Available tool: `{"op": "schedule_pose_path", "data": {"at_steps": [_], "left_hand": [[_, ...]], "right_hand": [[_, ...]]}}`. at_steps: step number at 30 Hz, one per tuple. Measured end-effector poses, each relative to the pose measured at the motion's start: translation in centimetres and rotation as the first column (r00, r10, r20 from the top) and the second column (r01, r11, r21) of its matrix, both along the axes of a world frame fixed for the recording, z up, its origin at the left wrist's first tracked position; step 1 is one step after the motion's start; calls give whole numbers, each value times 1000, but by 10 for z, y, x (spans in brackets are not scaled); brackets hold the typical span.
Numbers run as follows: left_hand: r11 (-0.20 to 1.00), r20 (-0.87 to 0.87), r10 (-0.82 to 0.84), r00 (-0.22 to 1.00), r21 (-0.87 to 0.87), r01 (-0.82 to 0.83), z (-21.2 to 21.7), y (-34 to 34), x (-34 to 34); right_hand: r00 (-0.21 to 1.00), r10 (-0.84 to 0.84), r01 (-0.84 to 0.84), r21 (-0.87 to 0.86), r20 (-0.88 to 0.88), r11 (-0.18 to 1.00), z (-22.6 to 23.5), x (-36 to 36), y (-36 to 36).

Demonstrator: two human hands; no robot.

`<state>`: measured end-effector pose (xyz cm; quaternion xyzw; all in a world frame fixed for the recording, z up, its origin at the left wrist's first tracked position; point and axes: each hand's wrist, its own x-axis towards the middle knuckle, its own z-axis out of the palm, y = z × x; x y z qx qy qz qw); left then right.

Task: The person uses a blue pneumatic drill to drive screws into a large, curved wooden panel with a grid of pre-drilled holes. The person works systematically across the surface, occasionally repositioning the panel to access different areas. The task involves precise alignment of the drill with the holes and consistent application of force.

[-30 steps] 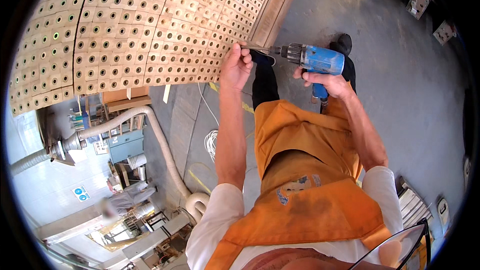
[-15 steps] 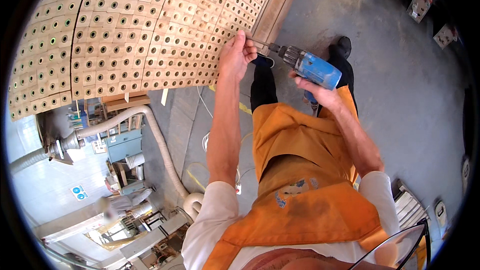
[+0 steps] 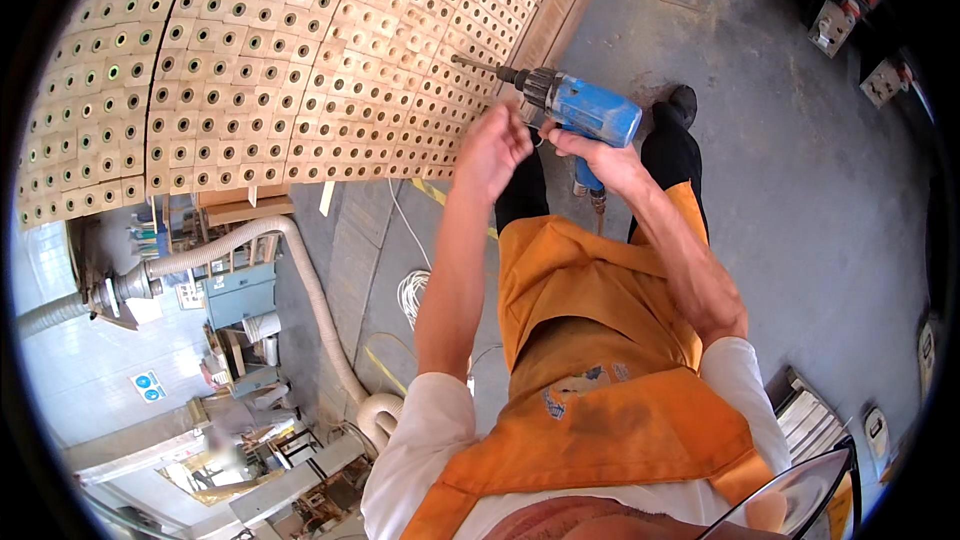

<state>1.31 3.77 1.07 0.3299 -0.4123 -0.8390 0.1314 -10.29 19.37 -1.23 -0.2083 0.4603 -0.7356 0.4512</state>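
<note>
Now the right hand [image 3: 600, 155] grips the blue drill [image 3: 585, 110] at one o'clock, its bit touching the perforated wooden panel [image 3: 300, 60], while the half-open left hand [image 3: 490, 145] holds nothing, so drilling seems underway and next needs steady, straight pressure.

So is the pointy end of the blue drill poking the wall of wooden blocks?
Cannot tell. In the head view the drill bit's tip overlaps the wooden block wall, but no contact or gap shows plainly.
</note>
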Motion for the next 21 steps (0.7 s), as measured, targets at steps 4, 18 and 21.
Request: {"op": "schedule_pose_path", "data": {"at_steps": [4, 18, 21], "left_hand": [[906, 131, -423, 897, 34, 422, -4, 47, 51], [272, 534, -772, 345, -212, 939, 9, 161, 127], [233, 547, -670, 501, -486, 842, 1, 177, 135]], "right_hand": [[1000, -4, 4, 4, -28, 1000, 1, 0, 0], [997, 21, -16, -64, 75, 998, -2, -6, -1], [960, -78, 65, -57, -268, 996, -12, -8, 1]]}}
